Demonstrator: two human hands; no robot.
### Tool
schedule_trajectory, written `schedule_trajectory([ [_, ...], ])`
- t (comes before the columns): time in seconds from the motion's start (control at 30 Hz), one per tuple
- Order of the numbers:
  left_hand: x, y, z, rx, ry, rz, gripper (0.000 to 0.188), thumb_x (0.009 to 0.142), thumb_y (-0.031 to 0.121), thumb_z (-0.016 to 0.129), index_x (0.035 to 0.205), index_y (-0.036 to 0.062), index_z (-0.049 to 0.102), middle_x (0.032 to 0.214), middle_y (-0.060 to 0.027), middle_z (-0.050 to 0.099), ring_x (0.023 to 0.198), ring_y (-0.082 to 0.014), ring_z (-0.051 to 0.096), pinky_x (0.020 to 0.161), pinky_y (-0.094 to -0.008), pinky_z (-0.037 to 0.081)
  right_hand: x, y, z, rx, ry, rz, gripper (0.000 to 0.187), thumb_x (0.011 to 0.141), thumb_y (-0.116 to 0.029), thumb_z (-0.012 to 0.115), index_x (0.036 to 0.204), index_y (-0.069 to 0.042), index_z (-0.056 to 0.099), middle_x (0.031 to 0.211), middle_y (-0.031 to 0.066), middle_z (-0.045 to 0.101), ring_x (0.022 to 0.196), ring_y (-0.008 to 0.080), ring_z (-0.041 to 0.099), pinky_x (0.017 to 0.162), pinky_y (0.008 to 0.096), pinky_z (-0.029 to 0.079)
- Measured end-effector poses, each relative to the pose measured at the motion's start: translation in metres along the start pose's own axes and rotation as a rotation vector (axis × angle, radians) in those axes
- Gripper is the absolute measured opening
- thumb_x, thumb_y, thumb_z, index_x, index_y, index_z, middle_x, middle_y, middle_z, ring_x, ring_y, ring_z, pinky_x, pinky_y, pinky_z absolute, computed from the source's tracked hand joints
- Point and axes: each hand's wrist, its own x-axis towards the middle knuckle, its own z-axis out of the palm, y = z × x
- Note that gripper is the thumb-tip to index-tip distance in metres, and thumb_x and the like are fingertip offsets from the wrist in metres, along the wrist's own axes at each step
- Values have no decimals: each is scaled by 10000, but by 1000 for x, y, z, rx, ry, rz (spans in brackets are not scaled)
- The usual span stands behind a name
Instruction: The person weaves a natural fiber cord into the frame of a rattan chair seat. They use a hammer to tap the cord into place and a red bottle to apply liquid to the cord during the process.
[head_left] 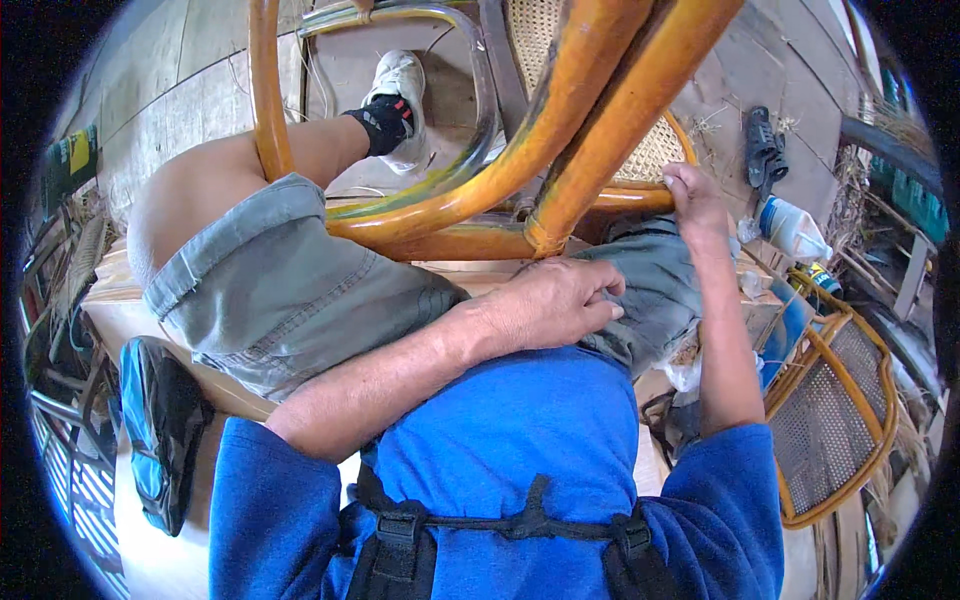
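A rattan chair [430, 215] with glossy orange-brown poles lies tipped across my lap, between my legs. Its woven cane panel [655, 150] shows beyond the thick poles. At a pole joint with a wrapped binding [545, 238], my left hand [555, 300] lies just on the near side, over my shorts. Its fingers are loosely bent, thumb and forefinger apart, with nothing visible between them. Further right, my right hand [698, 205] is closed on the end of the chair's curved rim, thumb uppermost. Its other fingers are partly hidden.
Another cane-panelled rattan piece [835, 410] leans at the right. A black and blue bag [160, 435] lies at my left on the wooden bench. Dark sandals [765, 150] and a white bag [793, 230] are on the floor, far right. A curved pole frame [485, 80] surrounds my shoe.
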Motion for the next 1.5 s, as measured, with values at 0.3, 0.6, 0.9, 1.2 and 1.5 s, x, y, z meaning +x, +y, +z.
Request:
schedule_trajectory([
  [0.3,1,-3,0,-27,-22,15,260,842,231,575,1044,70,539,790,-144,591,765,-281,601,705,-390,477,6,-21,-18,11,-152,-84,79,816,-44,556,879,-30,601,850,131,601,814,278,588,744,347,461],
  [0.6,2,-4,0,-22,-13,41,258,841,236,571,1037,72,534,803,-157,601,785,-295,609,714,-405,478,-1,-13,-5,-13,-18,-98,140,809,-55,543,948,-59,562,868,126,591,816,298,567,740,373,452],
  [0.9,4,-4,1,6,-50,1,242,850,242,557,1017,67,547,859,-179,612,837,-323,608,751,-412,473,9,-24,-19,-122,-88,-242,138,818,-86,536,951,-60,565,872,117,600,863,307,551,783,369,436],
  [1.2,5,-4,2,14,-61,11,260,856,259,548,1030,66,539,890,-193,609,896,-351,596,785,-430,468,7,-25,-19,-13,-43,-170,144,807,-93,572,950,-80,567,874,105,613,825,290,570,729,369,457],
  [1.5,5,-5,1,-21,-62,29,242,853,244,546,1012,62,541,886,-184,609,881,-344,595,774,-434,459,12,-26,-19,-61,-142,52,132,788,-108,600,914,-69,585,822,110,622,815,275,593,728,353,461],
])
